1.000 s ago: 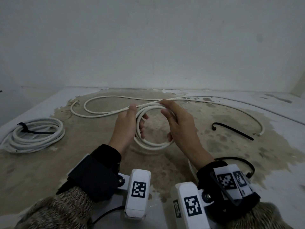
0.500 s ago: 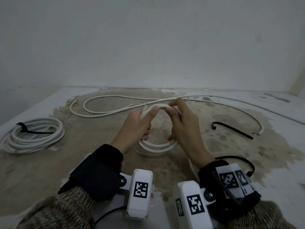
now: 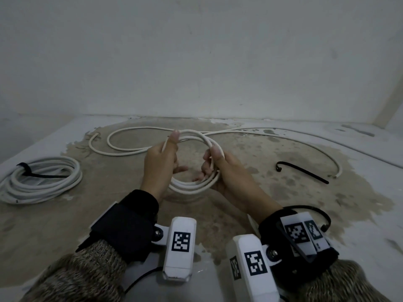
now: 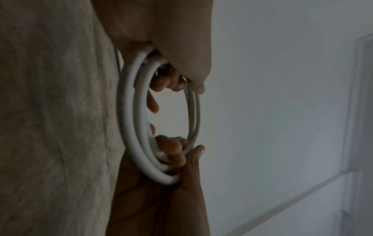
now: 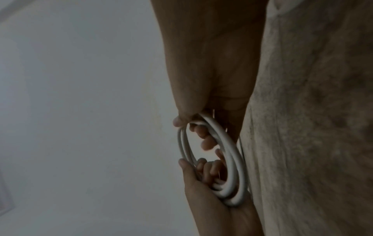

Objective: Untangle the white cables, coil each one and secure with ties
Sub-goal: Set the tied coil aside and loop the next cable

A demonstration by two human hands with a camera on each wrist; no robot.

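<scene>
Head view shows the left hand and right hand both gripping the half-wound coil above the floor, so a loosened grip could spring its loops open.

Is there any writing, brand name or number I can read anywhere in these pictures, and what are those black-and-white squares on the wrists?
No readable words, brands or numbers in any view.
Left wrist box: a black-and-white square code pattern, no letters.
Right wrist box: two such patterns, front and side, no letters.
Right wrist plate: two more patterns, no letters.
Cable, tied coil and black ties: no print visible.
</scene>
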